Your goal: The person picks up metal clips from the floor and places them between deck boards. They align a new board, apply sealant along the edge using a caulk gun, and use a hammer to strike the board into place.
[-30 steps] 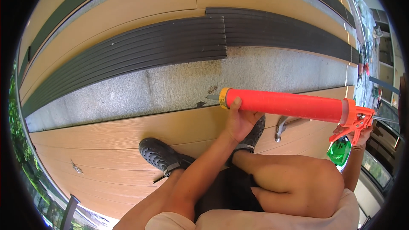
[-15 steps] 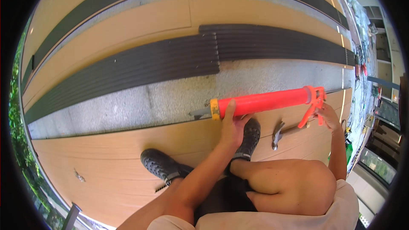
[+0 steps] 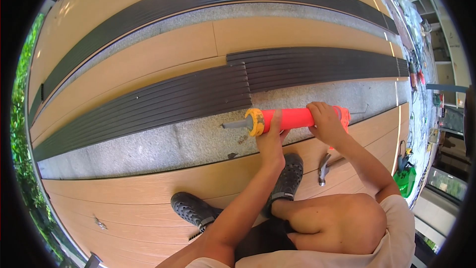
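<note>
A red caulking gun point(image 3: 297, 118) with a yellow front cap point(image 3: 256, 122) lies level across both my hands, its grey nozzle point(image 3: 237, 124) pointing left over the bare grey concrete strip point(image 3: 144, 145). My left hand point(image 3: 270, 144) is closed around the front of the barrel from below, just behind the cap. Near the back end, my right hand point(image 3: 326, 121) grips the barrel from above. That hand and its wrist hide most of the trigger and handle. A claw hammer point(image 3: 323, 172) rests on the planks under my right forearm.
Dark ribbed boards point(image 3: 168, 97) lie beyond the concrete, two overlapping near the middle. Brown planks point(image 3: 119, 188) are under my dark clogs point(image 3: 290, 173). A small bundle of metal bits point(image 3: 100, 223) lies at left, and a green bag point(image 3: 405, 182) at right.
My right hand has moved from the trigger handle onto the rear of the barrel. The caulking gun has shifted slightly left, its nozzle now showing more clearly. My left hand keeps its hold.
</note>
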`<state>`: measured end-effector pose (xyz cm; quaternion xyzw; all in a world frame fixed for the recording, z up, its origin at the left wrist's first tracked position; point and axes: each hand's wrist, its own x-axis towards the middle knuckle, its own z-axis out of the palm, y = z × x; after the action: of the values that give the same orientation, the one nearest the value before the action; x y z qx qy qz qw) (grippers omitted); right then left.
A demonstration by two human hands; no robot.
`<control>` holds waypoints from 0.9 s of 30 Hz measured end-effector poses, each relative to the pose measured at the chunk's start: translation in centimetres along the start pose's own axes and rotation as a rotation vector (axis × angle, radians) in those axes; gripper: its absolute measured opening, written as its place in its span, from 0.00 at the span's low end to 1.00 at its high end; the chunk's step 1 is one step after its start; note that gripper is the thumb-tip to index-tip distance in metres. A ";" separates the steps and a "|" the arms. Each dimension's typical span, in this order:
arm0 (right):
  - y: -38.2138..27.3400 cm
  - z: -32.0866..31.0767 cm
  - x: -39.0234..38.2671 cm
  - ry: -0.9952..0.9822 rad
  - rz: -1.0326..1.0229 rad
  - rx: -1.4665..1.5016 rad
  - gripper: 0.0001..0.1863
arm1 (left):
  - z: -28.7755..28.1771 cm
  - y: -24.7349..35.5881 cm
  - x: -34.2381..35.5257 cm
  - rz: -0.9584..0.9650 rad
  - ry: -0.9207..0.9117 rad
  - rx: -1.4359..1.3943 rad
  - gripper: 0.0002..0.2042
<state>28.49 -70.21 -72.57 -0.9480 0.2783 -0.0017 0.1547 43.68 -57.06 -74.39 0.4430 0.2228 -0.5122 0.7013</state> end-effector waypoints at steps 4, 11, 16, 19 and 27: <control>2.7 -2.3 3.9 -0.005 0.032 0.123 0.30 | -0.4 1.5 0.1 0.241 -0.300 0.519 0.25; 13.1 -3.7 11.1 -0.028 0.108 0.090 0.33 | -9.7 5.2 3.9 0.502 -0.198 1.326 0.12; 18.1 -1.3 13.7 -0.044 0.058 0.034 0.31 | -14.0 8.4 6.3 0.515 -0.145 1.538 0.09; 17.2 -1.2 14.3 -0.028 0.039 -0.014 0.31 | -14.2 9.6 5.8 0.551 -0.118 1.610 0.08; 17.4 1.3 12.9 -0.067 0.130 -0.099 0.36 | -14.3 6.2 6.6 0.650 -0.285 1.807 0.10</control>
<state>30.37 -90.54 -79.95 -0.9340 0.3335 0.0538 0.1164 53.85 -47.85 -84.31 0.7884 -0.4748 -0.3204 0.2242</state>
